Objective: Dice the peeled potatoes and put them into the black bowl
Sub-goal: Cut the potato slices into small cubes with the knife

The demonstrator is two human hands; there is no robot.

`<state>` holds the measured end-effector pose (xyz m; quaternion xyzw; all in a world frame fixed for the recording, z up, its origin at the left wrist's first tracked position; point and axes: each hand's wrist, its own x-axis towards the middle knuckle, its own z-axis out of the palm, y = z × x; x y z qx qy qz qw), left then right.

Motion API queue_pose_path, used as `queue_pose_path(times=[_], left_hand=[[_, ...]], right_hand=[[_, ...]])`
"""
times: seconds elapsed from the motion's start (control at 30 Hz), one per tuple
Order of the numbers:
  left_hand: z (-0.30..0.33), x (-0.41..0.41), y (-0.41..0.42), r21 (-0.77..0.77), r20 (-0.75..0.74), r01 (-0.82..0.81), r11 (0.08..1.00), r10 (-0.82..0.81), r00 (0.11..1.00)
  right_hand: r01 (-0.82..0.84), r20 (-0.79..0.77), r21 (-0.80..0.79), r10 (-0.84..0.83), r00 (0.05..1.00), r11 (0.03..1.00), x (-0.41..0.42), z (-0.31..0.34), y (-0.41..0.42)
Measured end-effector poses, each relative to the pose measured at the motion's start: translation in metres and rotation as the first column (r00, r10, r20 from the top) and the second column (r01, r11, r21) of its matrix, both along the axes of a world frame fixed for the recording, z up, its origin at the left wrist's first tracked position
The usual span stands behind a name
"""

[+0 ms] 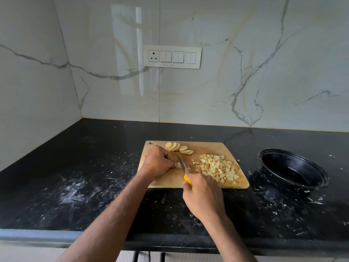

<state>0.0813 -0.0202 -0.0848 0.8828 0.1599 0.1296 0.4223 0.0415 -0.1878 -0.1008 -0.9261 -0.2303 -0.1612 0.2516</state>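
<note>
On the cutting board (211, 147), the left hand (157, 163) clenches over potato pieces (178, 165); the right hand (203, 193) grips a knife (181, 163). Diced potato (217, 168) lies beside; the black bowl (292, 170) sits right on the bench (75, 186).

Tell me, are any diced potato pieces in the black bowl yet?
No, the black bowl looks empty, and the diced pieces lie piled on the cutting board.

Both your forearms reach in from the bottom edge, bare, angling toward each other. Your left hand (158, 161) is knuckles-up with the fingers curled under in a claw, pressing down. Your right hand (203, 193) sits nearer to you, back of the hand facing up, fingers wrapped tight in a fist-style grip, wrist pretty much straight.
</note>
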Motion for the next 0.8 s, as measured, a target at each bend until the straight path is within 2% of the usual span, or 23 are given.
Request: queue_pose_path(times=[0.27,0.4,0.63,0.7,0.8], left_hand=[[0.001,0.001,-0.004,0.011,-0.010,-0.057,0.998,0.057,0.998],[-0.002,0.005,-0.007,0.030,-0.023,-0.094,0.995,0.094,0.995],[-0.006,0.007,-0.005,0.086,-0.008,-0.066,0.994,0.067,0.998],[-0.010,0.009,-0.002,0.102,0.004,-0.044,0.994,0.044,0.999],[-0.009,0.007,0.002,0.084,0.028,0.037,0.996,-0.039,0.999]], right_hand=[[-0.026,0.072,-0.057,0.030,0.997,0.998,0.003,-0.006,0.003],[-0.051,0.043,-0.054,0.053,0.998,0.997,0.002,-0.005,0.001],[-0.091,-0.045,-0.046,0.089,0.995,0.995,-0.017,-0.004,-0.035],[-0.096,-0.060,-0.009,0.096,0.994,0.995,-0.019,-0.005,-0.042],[-0.093,-0.047,0.141,0.100,0.994,0.986,-0.019,-0.010,-0.049]])
